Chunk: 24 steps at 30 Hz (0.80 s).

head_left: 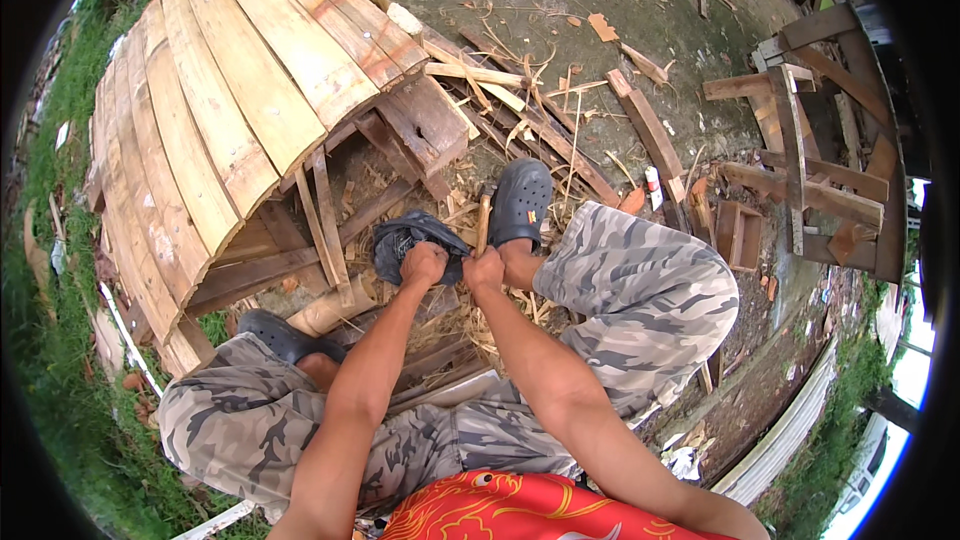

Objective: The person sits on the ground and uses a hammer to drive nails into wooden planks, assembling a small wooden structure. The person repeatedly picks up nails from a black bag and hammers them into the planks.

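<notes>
A crumpled black plastic bag (398, 238) sits between my feet, above wood shavings. My left hand (424, 263) is closed on the bag's near side. Just to its right, my right hand (484, 270) is wrapped round a light brown wooden handle (483, 222), which sticks up out of the fist. What the handle belongs to is hidden. A dark edge of the bag stretches across to the right hand. The handle's top end lies beside the dark clog (521, 202) on my right foot.
At the left stands a curved structure of pale planks (215, 90) on a timber frame. Wood strips and scraps (560, 140) litter the ground ahead. A wooden frame (830, 150) stands at the right, with a small wooden box (739, 236) and a white-and-red bottle (654, 186) nearer.
</notes>
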Tool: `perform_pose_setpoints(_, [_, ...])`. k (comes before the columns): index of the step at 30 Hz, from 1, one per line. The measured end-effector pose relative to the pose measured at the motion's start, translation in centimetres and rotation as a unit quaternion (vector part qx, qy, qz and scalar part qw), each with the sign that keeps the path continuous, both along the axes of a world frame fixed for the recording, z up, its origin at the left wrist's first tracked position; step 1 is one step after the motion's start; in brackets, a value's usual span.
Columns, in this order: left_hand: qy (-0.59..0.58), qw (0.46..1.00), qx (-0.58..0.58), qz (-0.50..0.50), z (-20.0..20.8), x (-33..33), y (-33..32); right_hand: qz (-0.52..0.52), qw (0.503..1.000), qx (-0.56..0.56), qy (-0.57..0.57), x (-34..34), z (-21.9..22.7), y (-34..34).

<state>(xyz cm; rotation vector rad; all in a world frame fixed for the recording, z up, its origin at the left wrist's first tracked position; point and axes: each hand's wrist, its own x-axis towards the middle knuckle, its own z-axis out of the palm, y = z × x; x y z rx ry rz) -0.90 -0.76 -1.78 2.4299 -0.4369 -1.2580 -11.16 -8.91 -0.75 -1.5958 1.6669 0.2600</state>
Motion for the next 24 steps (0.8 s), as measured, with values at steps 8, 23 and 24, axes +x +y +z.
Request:
perform_pose_setpoints(8, [0.144, 0.972, -0.108, 0.152, 0.8, 2.3, 2.0, -0.02, 0.999, 0.017, 0.028, 1.8, 3.2, 0.1])
perform_pose_setpoints(23, [0.357, 0.756, -0.438, 0.331, 22.8, 2.3, 4.7, -0.215, 0.907, -0.206, -0.298, 7.0, 15.1, 1.1])
perform_pose_setpoints(24, [0.333, 0.755, -0.452, 0.338, 24.4, 1.4, 5.2, -0.199, 0.896, -0.227, -0.326, 7.0, 17.2, 1.0])
